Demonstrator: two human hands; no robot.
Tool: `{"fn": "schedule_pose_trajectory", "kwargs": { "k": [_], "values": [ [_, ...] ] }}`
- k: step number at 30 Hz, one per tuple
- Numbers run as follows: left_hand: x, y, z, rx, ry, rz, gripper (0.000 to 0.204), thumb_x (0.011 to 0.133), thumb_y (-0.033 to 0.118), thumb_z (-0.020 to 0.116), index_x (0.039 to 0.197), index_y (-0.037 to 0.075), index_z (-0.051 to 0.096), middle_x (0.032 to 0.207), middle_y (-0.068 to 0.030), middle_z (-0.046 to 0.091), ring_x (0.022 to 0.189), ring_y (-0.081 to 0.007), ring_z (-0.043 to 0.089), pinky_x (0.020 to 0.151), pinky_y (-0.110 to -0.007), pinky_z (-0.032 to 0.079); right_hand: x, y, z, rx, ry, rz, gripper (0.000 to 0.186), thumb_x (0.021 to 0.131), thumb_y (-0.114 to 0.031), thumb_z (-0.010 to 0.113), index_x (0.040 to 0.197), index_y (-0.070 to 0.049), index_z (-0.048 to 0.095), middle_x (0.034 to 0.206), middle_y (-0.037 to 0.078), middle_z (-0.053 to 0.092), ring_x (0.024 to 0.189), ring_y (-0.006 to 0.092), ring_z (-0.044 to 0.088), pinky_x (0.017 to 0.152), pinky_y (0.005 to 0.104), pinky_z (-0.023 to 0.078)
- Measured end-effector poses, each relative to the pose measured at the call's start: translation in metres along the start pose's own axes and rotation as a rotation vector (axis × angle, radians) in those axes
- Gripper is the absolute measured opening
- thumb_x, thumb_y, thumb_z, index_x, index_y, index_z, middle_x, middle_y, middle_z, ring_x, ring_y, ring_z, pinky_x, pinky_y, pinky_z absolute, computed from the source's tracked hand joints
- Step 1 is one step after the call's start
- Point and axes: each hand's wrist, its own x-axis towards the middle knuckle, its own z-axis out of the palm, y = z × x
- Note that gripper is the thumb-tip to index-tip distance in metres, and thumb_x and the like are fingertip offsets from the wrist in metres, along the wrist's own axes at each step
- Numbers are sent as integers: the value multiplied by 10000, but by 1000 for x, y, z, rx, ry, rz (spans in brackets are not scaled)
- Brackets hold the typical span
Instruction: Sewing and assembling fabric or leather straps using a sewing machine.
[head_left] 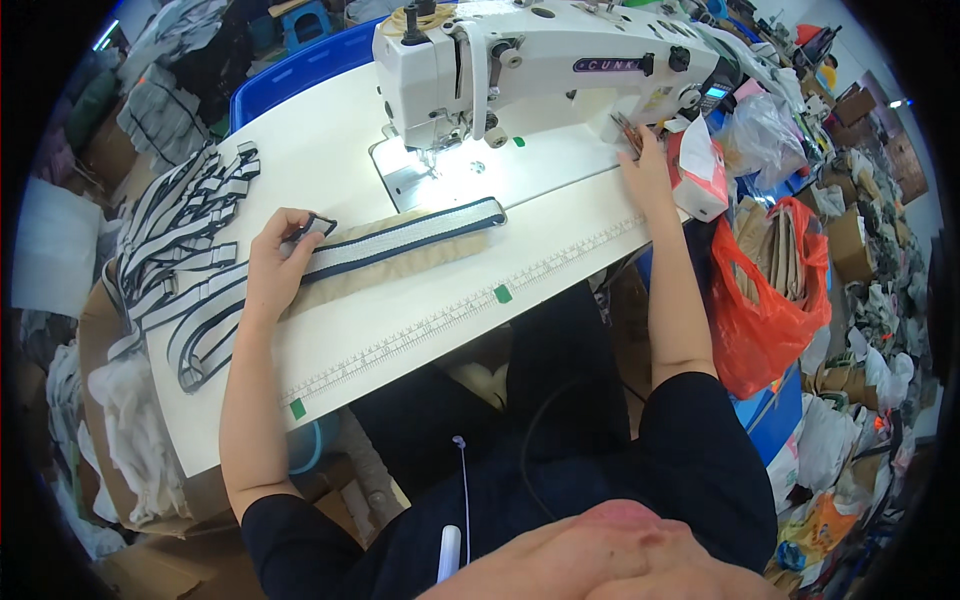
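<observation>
From the head camera, the white sewing machine (540, 60) stood at the far side of the white table (420, 320). In front of its needle lay a striped webbing strap (410, 240) on a tan fabric strip (400, 262), running leftward from the machine. The left hand (278, 262) rested on the strap's left end, well left of the machine, fingers curled down and closed on the strap, forearm stretched up from the lower edge. Farther left of the machine a pile of striped straps (185, 240) lay on the table. The right hand (648, 165) reached to the machine's right end, fingers pinched together on small scissors (628, 130), arm nearly straight. An orange plastic bag (765, 300) hung right of the machine.
</observation>
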Motion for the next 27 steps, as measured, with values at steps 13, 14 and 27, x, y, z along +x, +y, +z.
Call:
{"fn": "schedule_pose_trajectory", "kwargs": {
  "k": [13, 14, 27],
  "values": [
    [-2, 2, -6, -9, 20, -4, 99, 889, 42, 622, 974, 7, 586, 859, -11, 611, 815, -92, 538, 765, -219, 433, -11, -11, 4, -117, 56, -15, 315, 907, -205, 609, 1165, -28, 577, 1087, 180, 634, 1014, 354, 607, 858, 426, 469],
    [-1, 3, -6, -56, 11, -28, 102, 893, 38, 616, 984, 6, 583, 863, -8, 609, 818, -88, 536, 764, -219, 431, -12, -12, 2, -118, 30, 10, 323, 912, -220, 604, 1173, -32, 572, 1118, 172, 634, 1024, 352, 608, 865, 426, 472],
    [4, -17, -11, -168, 83, 71, 145, 906, 84, 643, 1016, 0, 599, 873, -12, 625, 831, -76, 561, 756, -228, 460, 3, 34, 24, -137, 137, -105, 316, 847, -79, 637, 1139, 31, 591, 1095, 204, 613, 1019, 374, 575, 917, 431, 448]
  ]
}}
